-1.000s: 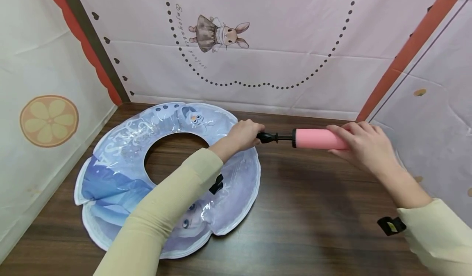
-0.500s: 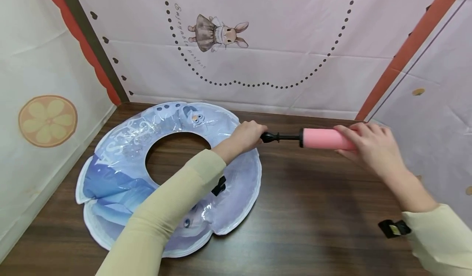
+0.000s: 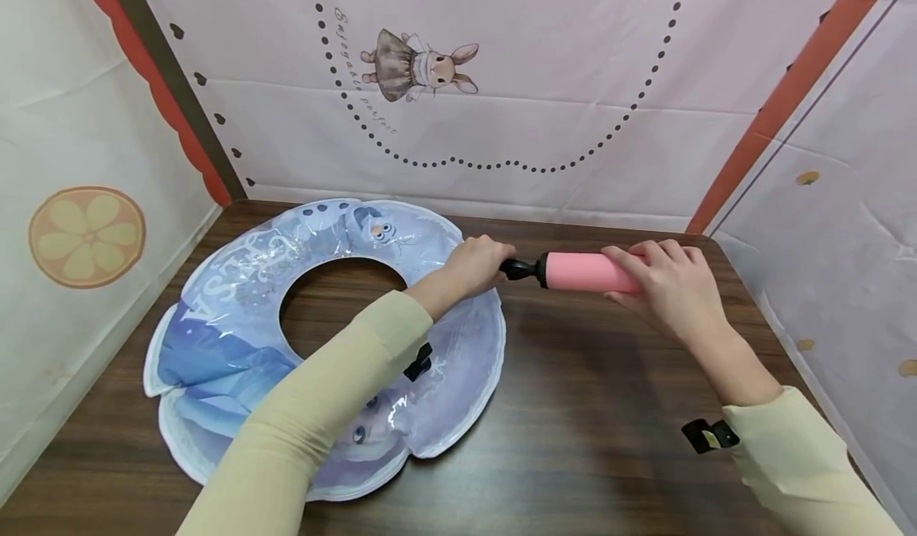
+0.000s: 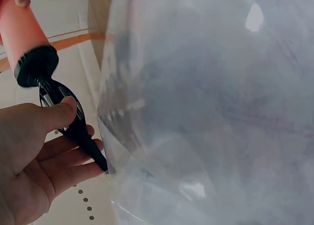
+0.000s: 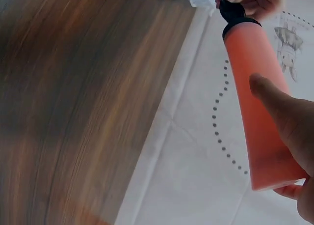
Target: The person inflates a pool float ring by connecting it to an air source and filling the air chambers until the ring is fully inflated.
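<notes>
A pink hand pump [image 3: 579, 271] lies level between my hands in the head view. My right hand [image 3: 669, 289] grips the far end of its pink barrel, thumb along the side. With thumb and fingers my left hand [image 4: 44, 151] holds the pump's black handle [image 4: 66, 107], whose tapered tip meets the edge of the clear plastic in the left wrist view. The handle sits right against the barrel's black cap [image 3: 542, 270], with hardly any rod showing. Beneath my left forearm spreads a blue and lilac inflatable swim ring [image 3: 458, 369], creased and puffy.
The swim ring covers the left half of the dark wooden table [image 3: 573, 440]. Printed cloth walls [image 3: 537, 82] rise at the back and both sides. A black strap [image 3: 709, 436] hangs at my right sleeve, another [image 3: 419, 362] under my left one.
The rod lengthened slightly as my right hand drew the barrel right, then the barrel slid left up to the handle. My left hand has stayed nearly in place at the ring's edge.
</notes>
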### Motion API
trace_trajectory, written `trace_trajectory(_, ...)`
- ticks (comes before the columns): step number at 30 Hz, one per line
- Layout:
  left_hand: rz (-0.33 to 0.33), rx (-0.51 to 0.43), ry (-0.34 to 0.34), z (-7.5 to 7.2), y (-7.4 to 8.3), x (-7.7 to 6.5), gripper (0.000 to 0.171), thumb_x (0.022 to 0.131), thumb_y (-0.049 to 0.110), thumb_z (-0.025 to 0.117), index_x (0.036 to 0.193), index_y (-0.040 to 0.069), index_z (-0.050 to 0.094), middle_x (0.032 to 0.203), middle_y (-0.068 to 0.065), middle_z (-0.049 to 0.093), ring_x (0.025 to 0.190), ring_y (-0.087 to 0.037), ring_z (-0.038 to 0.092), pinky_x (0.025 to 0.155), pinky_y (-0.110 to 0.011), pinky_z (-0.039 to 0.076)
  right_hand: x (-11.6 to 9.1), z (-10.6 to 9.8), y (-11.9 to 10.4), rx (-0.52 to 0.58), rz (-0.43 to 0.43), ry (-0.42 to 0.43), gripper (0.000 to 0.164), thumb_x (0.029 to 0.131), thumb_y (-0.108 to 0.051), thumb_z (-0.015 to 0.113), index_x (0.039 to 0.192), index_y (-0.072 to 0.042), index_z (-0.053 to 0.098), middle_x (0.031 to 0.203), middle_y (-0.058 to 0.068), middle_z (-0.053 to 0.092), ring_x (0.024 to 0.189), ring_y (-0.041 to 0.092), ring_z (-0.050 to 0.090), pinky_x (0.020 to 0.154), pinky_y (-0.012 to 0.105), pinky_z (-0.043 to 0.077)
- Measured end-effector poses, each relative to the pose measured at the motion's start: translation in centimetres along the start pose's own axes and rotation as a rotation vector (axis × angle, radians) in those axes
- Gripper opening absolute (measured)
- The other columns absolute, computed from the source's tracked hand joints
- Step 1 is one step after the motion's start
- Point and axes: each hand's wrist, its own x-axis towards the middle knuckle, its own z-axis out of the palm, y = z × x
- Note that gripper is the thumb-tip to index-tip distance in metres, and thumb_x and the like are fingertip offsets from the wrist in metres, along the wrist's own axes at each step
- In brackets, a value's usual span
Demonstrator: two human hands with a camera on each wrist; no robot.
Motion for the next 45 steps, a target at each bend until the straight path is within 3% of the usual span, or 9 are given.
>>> trace_trajectory(5, 0.005, 0.009, -0.011, -0.1, -0.2, 0.0, 0.02, 0.083, 0.023, 0.068, 0.101, 0.016, 0.064, 0.097, -0.003, 0.068, 0.087, -0.024, 0.064, 0.073, -0.039, 0.05, -1.2, -1.3, 1.6, 0.022, 0.004, -0.021, 0.06, 0.083, -0.065, 0.046, 0.117, -0.018, 0.059, 0.087, 0.016, 0.061, 0.082, 0.038, 0.056, 0.063, 0.05, 0.041)
trace_trajectory(8, 0.012, -0.001, -0.013, -0.1, -0.4, 0.1, 0.021, 0.083, 0.023, 0.067, 0.102, 0.015, 0.064, 0.098, -0.004, 0.068, 0.087, -0.025, 0.064, 0.073, -0.039, 0.051, -2.1, -2.3, 3.2, 0.022, 0.001, -0.038, 0.072, 0.085, -0.07, 0.023, 0.116, -0.016, 0.06, 0.085, 0.018, 0.061, 0.079, 0.039, 0.055, 0.061, 0.051, 0.042)
trace_trajectory(15, -0.026, 0.005, -0.009, -0.1, -0.9, -0.1, 0.017, 0.085, 0.021, 0.065, 0.101, 0.015, 0.064, 0.095, -0.004, 0.068, 0.083, -0.023, 0.064, 0.07, -0.038, 0.051, -4.2, -4.9, 7.2, -0.012, 0.076, -0.124, 0.082, 0.081, -0.076, 0.021, 0.115, -0.012, 0.059, 0.087, 0.021, 0.06, 0.078, 0.042, 0.054, 0.063, 0.054, 0.04)
trace_trajectory(20, 0.004, 0.002, 0.001, -0.2, -0.3, 0.2, 0.013, 0.085, 0.02, 0.064, 0.096, 0.013, 0.062, 0.09, -0.005, 0.067, 0.078, -0.022, 0.063, 0.067, -0.037, 0.051, -3.0, -3.6, 5.9, -0.006, 0.011, -0.047, 0.078, 0.085, -0.071, 0.017, 0.114, -0.013, 0.06, 0.084, 0.019, 0.059, 0.075, 0.041, 0.054, 0.061, 0.054, 0.04)
trace_trajectory(23, 0.013, 0.015, -0.001, -0.1, 0.2, 0.4, 0.012, 0.086, 0.019, 0.063, 0.096, 0.013, 0.062, 0.091, -0.005, 0.067, 0.078, -0.022, 0.063, 0.066, -0.037, 0.051, -1.3, -2.0, 3.8, 0.002, -0.024, -0.019, 0.06, 0.084, -0.065, 0.043, 0.114, -0.015, 0.059, 0.086, 0.018, 0.059, 0.077, 0.04, 0.055, 0.061, 0.053, 0.04)
trace_trajectory(28, -0.001, 0.006, -0.012, 0.0, 0.5, 0.3, 0.011, 0.085, 0.016, 0.062, 0.096, 0.012, 0.062, 0.09, -0.004, 0.067, 0.077, -0.02, 0.061, 0.066, -0.036, 0.05, 0.6, 0.2, 1.1, -0.007, -0.017, -0.047, 0.062, 0.059, -0.031, 0.083, 0.114, -0.017, 0.058, 0.092, 0.016, 0.06, 0.084, 0.039, 0.054, 0.064, 0.052, 0.039)
trace_trajectory(38, -0.012, 0.022, -0.009, -0.1, 0.1, 0.5, 0.016, 0.083, 0.022, 0.067, 0.098, 0.015, 0.063, 0.093, -0.002, 0.068, 0.082, -0.021, 0.063, 0.071, -0.037, 0.05, 0.4, -0.2, 1.1, 0.0, -0.036, -0.066, 0.062, 0.062, -0.033, 0.081, 0.117, -0.018, 0.058, 0.091, 0.014, 0.06, 0.084, 0.037, 0.056, 0.064, 0.049, 0.041)
trace_trajectory(41, -0.011, 0.026, -0.018, -0.2, 0.1, 0.5, 0.018, 0.084, 0.023, 0.066, 0.1, 0.015, 0.063, 0.095, -0.003, 0.068, 0.084, -0.022, 0.063, 0.071, -0.037, 0.051, -0.4, -1.1, 2.4, 0.011, -0.047, -0.062, 0.056, 0.077, -0.056, 0.064, 0.118, -0.017, 0.058, 0.089, 0.015, 0.06, 0.081, 0.037, 0.055, 0.063, 0.05, 0.041)
trace_trajectory(45, -0.007, 0.013, -0.01, -0.3, -0.3, 0.5, 0.018, 0.084, 0.02, 0.066, 0.1, 0.014, 0.063, 0.096, -0.005, 0.068, 0.084, -0.023, 0.064, 0.071, -0.036, 0.051, -1.5, -2.7, 4.6, 0.008, -0.018, -0.081, 0.074, 0.085, -0.07, 0.018, 0.118, -0.017, 0.058, 0.086, 0.018, 0.06, 0.078, 0.039, 0.055, 0.061, 0.052, 0.042)
